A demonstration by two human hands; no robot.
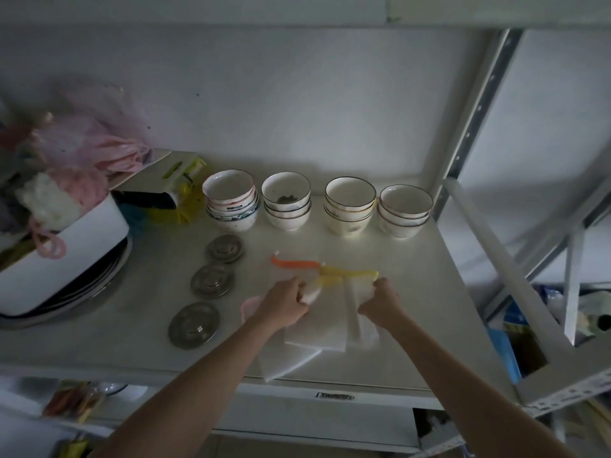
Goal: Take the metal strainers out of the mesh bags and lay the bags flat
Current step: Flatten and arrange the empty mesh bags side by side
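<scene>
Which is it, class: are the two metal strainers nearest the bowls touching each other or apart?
Apart. The head view shows a strip of bare shelf between the farthest strainer and the middle strainer.

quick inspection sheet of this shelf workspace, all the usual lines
surface: pale shelf top, dimly lit
job's things: three metal strainers lie bare in a line at left; white mesh bags overlap at the front edge, with orange and yellow bands at their far ends
clutter: four stacks of bowls along the back; white bin with pink netting at left
grippers: left hand and right hand each pinch the top bag
cables: nothing seen
surroundings: white wall, metal rack upright at right
</scene>
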